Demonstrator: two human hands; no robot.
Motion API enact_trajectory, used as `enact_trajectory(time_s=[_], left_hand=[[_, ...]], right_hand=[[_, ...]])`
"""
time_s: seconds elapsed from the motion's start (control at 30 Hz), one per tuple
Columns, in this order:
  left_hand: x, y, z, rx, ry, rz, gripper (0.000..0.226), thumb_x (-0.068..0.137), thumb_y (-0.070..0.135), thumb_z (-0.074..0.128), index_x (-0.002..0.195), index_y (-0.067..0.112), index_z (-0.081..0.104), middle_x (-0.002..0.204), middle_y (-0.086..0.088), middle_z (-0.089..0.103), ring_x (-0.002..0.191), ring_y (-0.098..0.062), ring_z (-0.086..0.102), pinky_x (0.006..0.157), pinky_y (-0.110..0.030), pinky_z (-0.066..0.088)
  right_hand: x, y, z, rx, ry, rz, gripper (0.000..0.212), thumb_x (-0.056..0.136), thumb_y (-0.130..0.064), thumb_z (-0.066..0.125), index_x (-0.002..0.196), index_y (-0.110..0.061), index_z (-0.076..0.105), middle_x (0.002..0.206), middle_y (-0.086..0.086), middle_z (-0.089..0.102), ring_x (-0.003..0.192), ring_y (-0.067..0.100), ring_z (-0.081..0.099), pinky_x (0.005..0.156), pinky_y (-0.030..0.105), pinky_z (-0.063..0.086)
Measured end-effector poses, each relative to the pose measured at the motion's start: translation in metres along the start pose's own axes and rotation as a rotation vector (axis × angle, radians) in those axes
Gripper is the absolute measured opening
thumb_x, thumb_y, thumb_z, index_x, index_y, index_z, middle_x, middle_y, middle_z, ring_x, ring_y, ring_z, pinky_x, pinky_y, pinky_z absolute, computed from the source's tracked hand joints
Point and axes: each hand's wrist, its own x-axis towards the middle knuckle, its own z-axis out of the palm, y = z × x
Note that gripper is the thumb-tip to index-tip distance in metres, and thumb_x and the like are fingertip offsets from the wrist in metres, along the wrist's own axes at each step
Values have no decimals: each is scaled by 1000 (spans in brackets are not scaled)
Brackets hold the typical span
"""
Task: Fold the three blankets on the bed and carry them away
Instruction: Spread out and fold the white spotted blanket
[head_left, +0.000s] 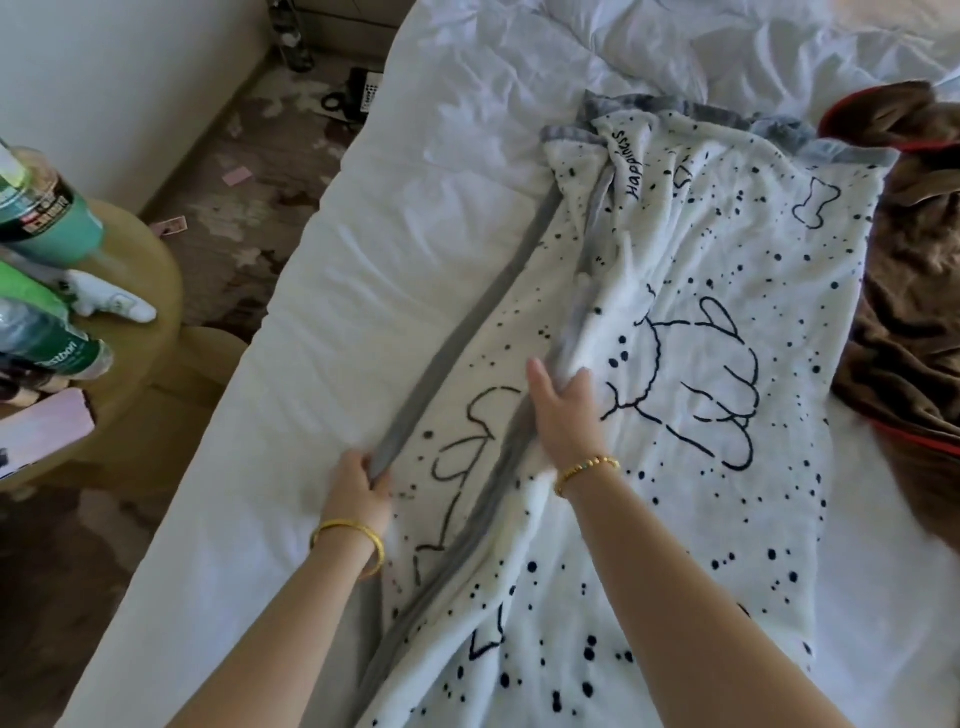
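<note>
Folding of the spotted white blanket (701, 364) is in hand: left hand (361, 488) pinches its grey border, right hand (563, 410) grips the upper fold; next, align both edges.

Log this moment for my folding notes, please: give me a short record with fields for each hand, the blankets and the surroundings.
left hand: left hand pinches the grey border of the white fleece blanket with black dots and line drawings
right hand: right hand grips a bunched fold of the same blanket
blanket state: spread lengthwise on the white-sheeted bed, left edge doubled over, not yet folded
other blanket: crumpled brown blanket with red trim at the bed's right edge
beside bed: round tan side table holding green bottles
</note>
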Motion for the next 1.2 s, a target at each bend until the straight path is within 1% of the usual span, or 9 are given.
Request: enact_trajectory(time_s=[0.17, 0.27, 0.37, 0.53, 0.67, 0.8, 1.03, 1.1, 1.2], left_hand=[[1, 15, 18, 44, -130, 97, 32, 91, 18, 54, 115, 27, 36, 88, -1, 54, 62, -18, 57, 50, -22, 44], [9, 17, 14, -91, -129, 27, 23, 92, 7, 41, 86, 29, 46, 66, 0, 51, 50, -16, 44, 46, -22, 36], [16, 20, 7, -127, -131, 20, 19, 90, 11, 44, 85, 24, 56, 84, -5, 59, 72, -20, 56, 56, -22, 42], [-2, 28, 26, 490, 25, 357, 37, 89, 48, 48, 108, 19, 61, 107, -3, 53, 96, -20, 50, 78, -28, 45], [-4, 38, 42, 27, -431, -82, 38, 90, 41, 54, 119, 17, 50, 99, 6, 56, 83, -11, 52, 73, -26, 42], [23, 23, 19, -142, 28, -145, 21, 87, 24, 60, 96, 11, 47, 84, -6, 55, 82, -29, 57, 69, -30, 40], [50, 44, 18, 26, -125, 23, 43, 89, 55, 42, 110, 17, 47, 109, -5, 59, 88, -21, 58, 70, -29, 45], [56, 67, 28, 10, -171, 22, 54, 90, 55, 40, 125, 14, 42, 120, -6, 56, 102, -25, 55, 84, -32, 44], [64, 98, 45, 129, -260, 94, 68, 87, 60, 41, 136, 15, 28, 132, -8, 49, 106, -25, 53, 91, -35, 45]], right_hand=[[6, 3, 29, 10, -129, 311, 18, 99, -26, 38, 108, -14, 48, 88, 1, 45, 80, 15, 50, 75, 21, 44], [5, 8, 24, 25, -195, 325, 16, 91, -17, 45, 81, -25, 36, 78, 0, 40, 70, 17, 43, 68, 31, 40], [1, 11, 18, 33, -203, 310, 15, 90, -14, 45, 78, -17, 36, 77, 3, 39, 72, 18, 41, 65, 32, 39], [-3, 23, 11, 201, -116, 368, 13, 94, -20, 43, 91, -22, 55, 83, 6, 54, 78, 21, 51, 78, 41, 51], [-6, 31, 2, 214, -109, 369, 23, 96, -19, 41, 110, -9, 56, 94, 16, 59, 86, 32, 58, 87, 48, 52], [-3, 30, -5, 75, 56, 232, 20, 96, -21, 39, 80, -10, 46, 69, 10, 46, 59, 21, 45, 56, 29, 44], [5, 9, 1, 39, -128, 27, 48, 98, -44, 28, 63, -12, 32, 59, -5, 28, 53, 10, 28, 54, 34, 30], [14, 9, -7, 50, -40, 28, 49, 99, -41, 28, 85, -4, 58, 81, -5, 49, 76, 8, 48, 74, 38, 46], [33, 30, -37, -280, 224, 33, 37, 98, -22, 35, 132, -19, 50, 138, -3, 42, 132, 14, 32, 113, 37, 27]])
